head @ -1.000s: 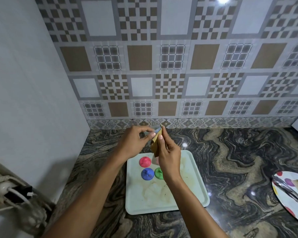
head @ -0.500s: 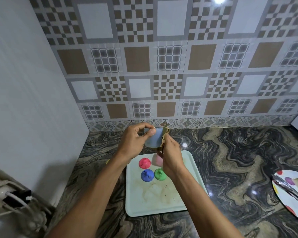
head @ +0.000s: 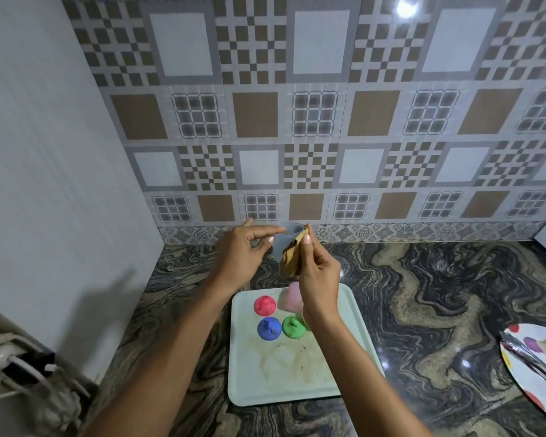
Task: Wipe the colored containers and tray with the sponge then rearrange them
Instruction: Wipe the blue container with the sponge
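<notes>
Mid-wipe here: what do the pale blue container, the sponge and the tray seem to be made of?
Pale blue container: probably thin plastic, matte and faintly translucent. Sponge: soft yellow-brown foam or cloth, since it folds against the container's wall. Tray: likely plastic or melamine, with a smooth pale surface, a raised rim and brown smears on it.

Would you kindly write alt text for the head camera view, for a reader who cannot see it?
A person's left hand pinches a pale blue container while the right hand holds a tan sponge against it, above a marbled counter. Below them, a stained white tray holds a red container, a dark blue container, a green container and a pink container.
</notes>
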